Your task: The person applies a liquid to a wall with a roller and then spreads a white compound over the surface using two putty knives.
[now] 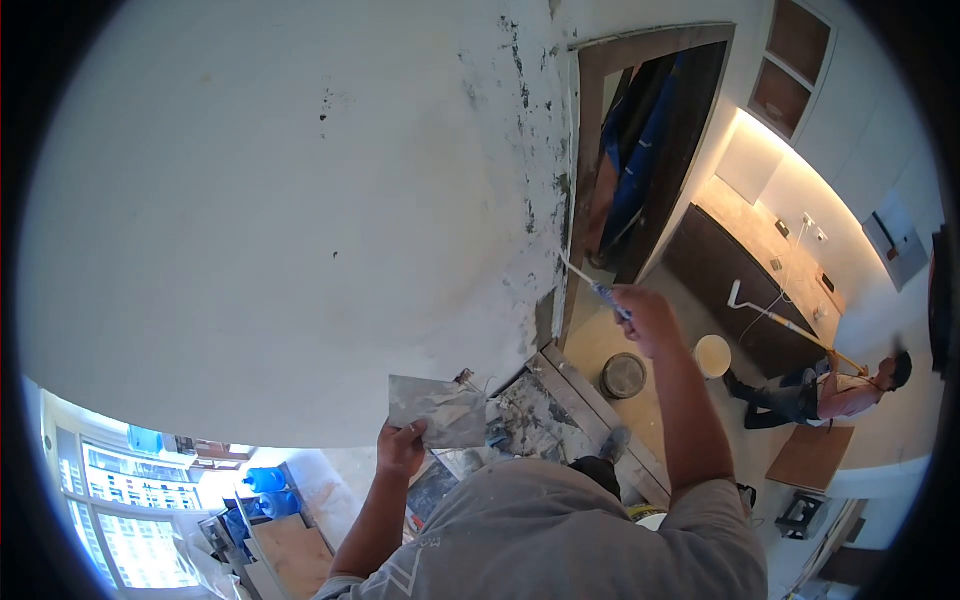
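At the far left, a bright window [140, 545] stands near rounded, translucent blue bottles [272, 492]. The left hand [402, 447] is closed on the lower left part of a flat plate [455, 408] — thin, grey, straight-edged, smeared with pale paste — with the thumb over its face and most of the plate reaching up and right beyond the grip. Above spreads a smooth, off-white wall [250, 230], pitted with dark flecks towards the door frame [600, 110]. Right of the plate, the right hand [645, 318] is curled tight round the handle of a slender tool [600, 288], whose pale, narrow shaft points up and left from the fist to the wall's rough edge beside the frame. Below sit a round, dark-sided bucket [624, 376] and a pale one [713, 356]; farther right, another person [832, 396] holds a long-poled roller [790, 325].
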The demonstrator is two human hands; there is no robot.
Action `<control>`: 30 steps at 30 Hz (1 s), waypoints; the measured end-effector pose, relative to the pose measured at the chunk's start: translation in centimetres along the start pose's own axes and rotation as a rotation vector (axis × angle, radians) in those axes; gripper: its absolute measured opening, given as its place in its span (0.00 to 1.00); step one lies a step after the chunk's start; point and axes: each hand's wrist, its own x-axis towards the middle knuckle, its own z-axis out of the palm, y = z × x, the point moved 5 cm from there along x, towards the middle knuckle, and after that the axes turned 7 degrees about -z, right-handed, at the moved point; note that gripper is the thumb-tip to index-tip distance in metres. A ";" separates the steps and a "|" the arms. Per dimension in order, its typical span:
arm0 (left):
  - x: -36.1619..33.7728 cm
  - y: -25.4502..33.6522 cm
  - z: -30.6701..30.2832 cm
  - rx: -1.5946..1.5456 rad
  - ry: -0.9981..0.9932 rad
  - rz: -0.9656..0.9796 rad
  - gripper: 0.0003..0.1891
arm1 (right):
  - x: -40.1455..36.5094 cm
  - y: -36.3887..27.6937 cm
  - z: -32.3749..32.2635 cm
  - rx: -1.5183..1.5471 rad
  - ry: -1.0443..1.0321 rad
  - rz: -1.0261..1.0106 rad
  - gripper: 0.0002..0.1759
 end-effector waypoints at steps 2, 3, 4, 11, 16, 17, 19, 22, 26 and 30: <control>-0.2 0.0 0.0 -0.007 0.017 -0.008 0.27 | -1.9 -4.0 -0.2 0.094 -0.022 0.000 0.16; -0.2 0.0 0.0 -0.008 0.022 -0.013 0.27 | -2.7 -5.8 -0.1 0.119 -0.063 -0.040 0.17; -0.1 -0.1 -0.2 -0.001 0.001 -0.020 0.27 | -3.4 -7.3 -0.1 0.145 -0.103 -0.080 0.18; 1.6 0.1 0.6 0.107 -0.059 -0.070 0.26 | -5.3 -7.7 0.0 0.096 -0.121 -0.146 0.18; 2.3 0.3 2.8 0.065 -0.088 -0.097 0.23 | -2.1 1.3 -0.9 -0.066 -0.031 0.018 0.17; 2.4 0.2 3.1 0.076 -0.087 -0.107 0.23 | -1.9 2.8 -1.1 -0.115 -0.023 0.051 0.18; 3.1 0.2 3.6 0.099 -0.112 -0.116 0.24 | -3.6 4.3 -1.4 -0.084 0.002 0.058 0.15; 4.1 -0.9 3.9 0.134 -0.168 -0.142 0.25 | -6.5 7.2 -3.7 0.035 0.047 0.135 0.14; 7.4 -4.1 4.1 0.293 -0.234 -0.270 0.28 | -14.8 13.0 -11.8 0.162 0.188 0.157 0.16; 7.8 -6.5 13.9 0.385 -0.467 -0.348 0.32 | -27.9 20.1 -19.2 0.126 0.502 0.163 0.17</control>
